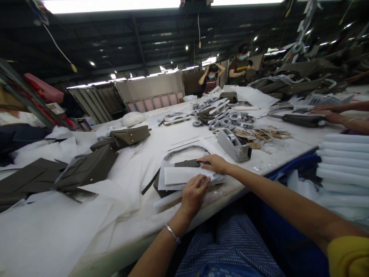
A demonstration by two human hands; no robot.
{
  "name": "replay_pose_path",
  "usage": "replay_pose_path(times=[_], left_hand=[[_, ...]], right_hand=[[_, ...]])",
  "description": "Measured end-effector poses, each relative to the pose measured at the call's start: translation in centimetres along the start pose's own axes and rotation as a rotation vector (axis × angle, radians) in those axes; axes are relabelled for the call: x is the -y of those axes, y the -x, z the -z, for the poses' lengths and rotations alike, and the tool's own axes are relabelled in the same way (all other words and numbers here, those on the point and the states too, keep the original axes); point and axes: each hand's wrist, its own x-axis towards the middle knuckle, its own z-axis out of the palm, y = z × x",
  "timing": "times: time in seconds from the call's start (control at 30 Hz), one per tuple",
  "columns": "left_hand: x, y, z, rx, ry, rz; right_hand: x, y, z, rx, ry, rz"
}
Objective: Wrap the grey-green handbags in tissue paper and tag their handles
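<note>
The left grip [196, 194] is set on the near right part of a white sheet [180, 176], its fingers bent; whether anything is pinched by them cannot be told. The right grip [215, 164] is laid just beyond, at the right end of a dark bag [187, 163], with fingers partly extended; how firmly the bag is held cannot be told. The bag is placed near the tabletop's front edge, partly covered by the sheet, and its wrapped handle [186, 151] is looped toward the far side.

To the right of the bag, a grey tape dispenser [235, 148] is seen on the tabletop [161, 137]. Beyond it, wrapped handles [219, 111] are heaped, with brown tags [265, 134] scattered to their right. On the left, more dark bags [89, 169] are strewn among loose white sheets [63, 223].

At the far right, another dark bag [302, 120] is touched by a co-worker's hands [328, 112]; nearer, white rolls [343, 161] are stacked. Two people [211, 82] are seen at the far side.
</note>
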Motion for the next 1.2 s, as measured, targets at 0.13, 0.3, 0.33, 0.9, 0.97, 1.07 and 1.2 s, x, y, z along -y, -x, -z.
replay_pose_path(times=[0.13,0.3,0.33,0.9,0.97,1.07,1.2], left_hand=[[-0.1,-0.2,0.2,-0.004,0.002,0.018],[-0.3,-0.5,0.6,0.03,0.014,0.033],[-0.3,-0.6,0.8,0.046,0.017,0.031],[7.6,2.3,7.6,0.346,-0.283,-0.114],[7.6,3.1,6.7,0.313,-0.275,-0.088],[7.3,3.8,5.8,0.263,-0.249,-0.048],[7.4,3.6,6.1,0.255,-0.191,-0.029]], right_hand=[[1.7,1.5,0.1,-0.118,0.025,-0.031],[3.6,6.8,-1.6,-0.201,0.144,0.175],[3.7,7.5,-2.3,-0.206,0.186,0.211],[1.6,8.3,-2.7,-0.223,0.402,0.265],[2.7,8.8,-3.1,-0.26,0.391,0.214],[5.3,9.9,-3.8,-0.331,0.254,0.094],[7.8,10.6,-5.1,-0.287,-0.162,-0.249]])
